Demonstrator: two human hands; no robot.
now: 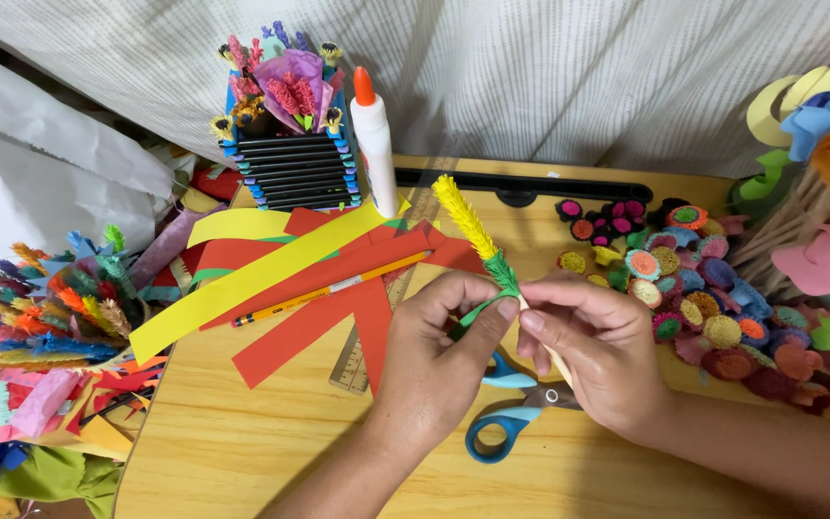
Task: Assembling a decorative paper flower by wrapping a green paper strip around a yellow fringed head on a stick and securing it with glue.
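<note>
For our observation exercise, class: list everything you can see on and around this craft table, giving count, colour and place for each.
Paper flower spike: one, yellow fringe with green wrap, on a wooden stick, held at centre.
Glue bottle: one, white with orange cap, upright at the back.
Pencil: one, yellow-orange, lying on the paper strips.
Paper strips: several, red and yellow, left of centre.
Ruler: one, clear, partly under the strips.
Scissors: one pair, blue handles, under the hands.
Decorated holder: one, black with coloured trim, at the back.
Rolled paper flower heads: many, mixed colours, on the right.
Fringed paper spikes: many, mixed colours, on the left.
Table: one, light wood.
Left hand: pinching the green wrap.
Right hand: holding the stick.
</note>
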